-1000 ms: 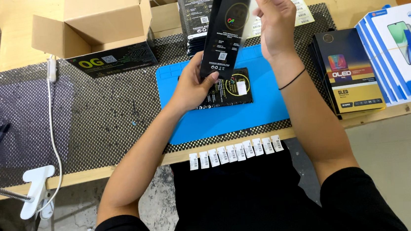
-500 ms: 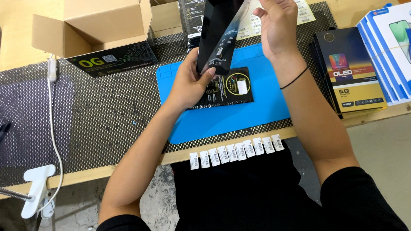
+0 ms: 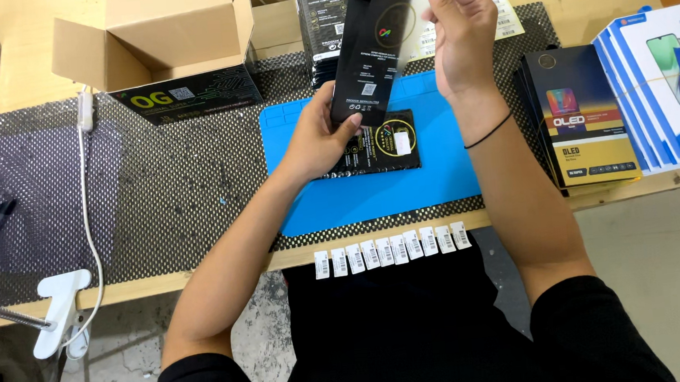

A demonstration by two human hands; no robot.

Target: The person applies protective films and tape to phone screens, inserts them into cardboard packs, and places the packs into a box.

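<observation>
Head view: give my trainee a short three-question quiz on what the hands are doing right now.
1. True or false: both hands hold the black sleeve above the blue mat.
2. What lies on the mat under the left hand? A) a black flat package B) scissors C) a roll of tape
3. Where does the row of small white labels sit?

Key:
1. True: the left hand grips its lower end, the right hand its top.
2. A.
3. Along the table's front edge, nearest the person.
</observation>
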